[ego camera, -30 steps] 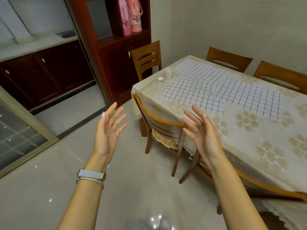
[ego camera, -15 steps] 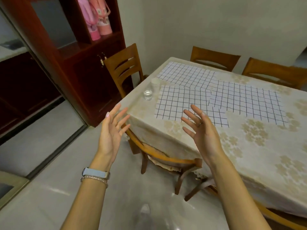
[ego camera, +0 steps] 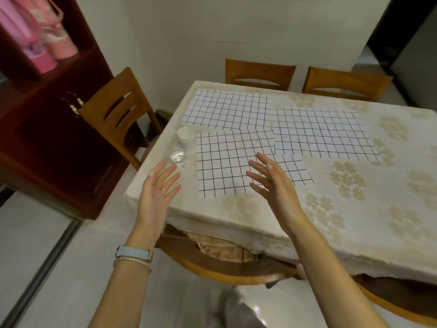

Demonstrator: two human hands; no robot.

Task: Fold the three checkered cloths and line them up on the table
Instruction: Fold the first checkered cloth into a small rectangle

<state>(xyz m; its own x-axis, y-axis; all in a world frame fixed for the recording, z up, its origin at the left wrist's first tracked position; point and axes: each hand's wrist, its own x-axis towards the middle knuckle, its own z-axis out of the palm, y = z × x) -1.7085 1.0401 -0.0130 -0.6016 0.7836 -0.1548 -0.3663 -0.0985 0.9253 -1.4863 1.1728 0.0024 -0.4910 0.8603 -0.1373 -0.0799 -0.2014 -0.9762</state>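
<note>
Left hand (ego camera: pixel 157 192): raised over the near left corner of the table, fingers spread wide, palm turned inward; holds nothing, touches nothing.
Right hand (ego camera: pixel 275 185): raised over the near edge of the nearest cloth, fingers splayed and slightly curled; empty, clear of the fabric as far as the view shows.
Left wrist: a pale watch band (ego camera: pixel 133 252) with a thin bracelet just below it.
Near cloth (ego camera: pixel 227 166): white with black grid, lies flat and unfolded at the near left part of the table.
Far left cloth (ego camera: pixel 227 108): flat, unfolded, behind the near one, edges overlapping or touching it.
Right cloth (ego camera: pixel 324 133): flat, unfolded, its left edge overlapping the other two.
Table (ego camera: pixel 354 209): covered with a cream floral tablecloth.
Glass (ego camera: pixel 177 158): clear, stands just left of the near cloth, beside a stack of paper cups (ego camera: pixel 185 136).
Chairs: wooden, one (ego camera: pixel 118 112) at the left end, two at the far side, one tucked under the near edge.
</note>
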